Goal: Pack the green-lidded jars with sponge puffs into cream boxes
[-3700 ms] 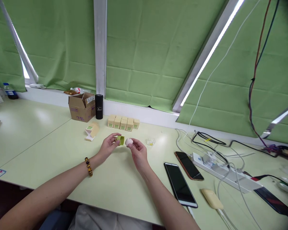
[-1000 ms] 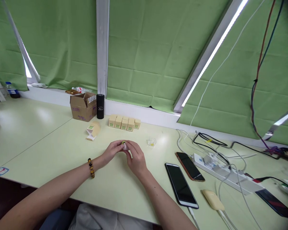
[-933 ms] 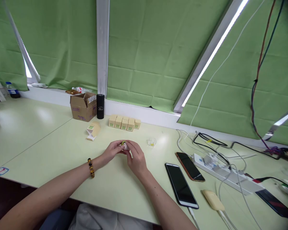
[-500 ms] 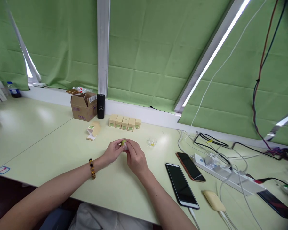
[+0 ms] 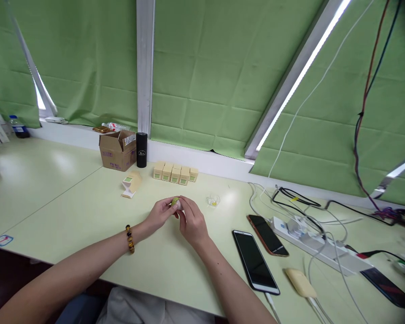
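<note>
A small rounded green-and-white object (image 5: 176,202) is pinched between my two hands above the table; the fingers cover much of it, and its kind does not show. My left hand (image 5: 160,213), with a beaded bracelet on the wrist, closes on it from the left. From the right, the fingers of my right hand (image 5: 192,220) press against its white side. Beyond my hands stands a row of several small tan boxes (image 5: 175,173). An opened, flattened tan carton (image 5: 131,183) lies to the left. A clear little container (image 5: 213,200) with something yellow in it sits to the right.
At the back are a cardboard box (image 5: 117,153) and a black tumbler (image 5: 141,150). To the right lie a large phone (image 5: 255,261), a second phone (image 5: 267,235), a yellow case (image 5: 300,282) and a white power strip (image 5: 310,240) among tangled cables.
The green-and-white object has turned slightly between my fingers and shows more of its surface. My hands have shifted very little; the other things stay where they were.
</note>
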{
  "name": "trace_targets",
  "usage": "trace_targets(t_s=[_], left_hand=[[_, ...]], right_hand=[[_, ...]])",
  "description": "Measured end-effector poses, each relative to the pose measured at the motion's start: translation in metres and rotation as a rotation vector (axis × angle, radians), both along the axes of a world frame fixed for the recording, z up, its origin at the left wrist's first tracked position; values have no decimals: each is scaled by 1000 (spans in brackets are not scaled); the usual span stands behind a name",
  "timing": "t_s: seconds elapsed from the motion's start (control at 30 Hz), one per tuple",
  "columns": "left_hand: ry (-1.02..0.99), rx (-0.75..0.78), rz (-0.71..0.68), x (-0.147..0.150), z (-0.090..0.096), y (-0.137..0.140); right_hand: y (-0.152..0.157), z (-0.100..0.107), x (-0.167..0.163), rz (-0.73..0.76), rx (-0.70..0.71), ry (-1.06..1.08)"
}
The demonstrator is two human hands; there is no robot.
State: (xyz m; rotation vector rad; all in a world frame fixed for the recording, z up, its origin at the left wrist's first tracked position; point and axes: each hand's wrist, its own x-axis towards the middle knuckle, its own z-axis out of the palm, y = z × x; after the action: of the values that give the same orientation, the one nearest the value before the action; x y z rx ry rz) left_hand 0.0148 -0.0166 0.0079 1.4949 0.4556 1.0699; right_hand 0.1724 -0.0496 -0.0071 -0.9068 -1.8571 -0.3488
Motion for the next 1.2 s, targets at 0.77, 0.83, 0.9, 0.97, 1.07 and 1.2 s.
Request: trace_targets(t_s=[0.77, 0.83, 0.9, 0.97, 1.07, 1.2], left_hand=[[20, 46, 9, -2, 6, -6], [39, 59, 25, -2, 7, -7], [50, 57, 35, -1, 7, -7], [50, 50, 41, -1, 5, -6], [50, 49, 60, -1, 2, -5], [55, 53, 61, -1, 2, -4]], right_hand=[[-3, -3, -1, 15, 3, 16], [-3, -5, -2, 11, -3, 12], [-3, -5, -2, 9, -5, 11], [-3, -5, -2, 12, -6, 13], [-3, -5, -2, 18, -4, 13], [-3, -4, -3, 7, 9, 4]])
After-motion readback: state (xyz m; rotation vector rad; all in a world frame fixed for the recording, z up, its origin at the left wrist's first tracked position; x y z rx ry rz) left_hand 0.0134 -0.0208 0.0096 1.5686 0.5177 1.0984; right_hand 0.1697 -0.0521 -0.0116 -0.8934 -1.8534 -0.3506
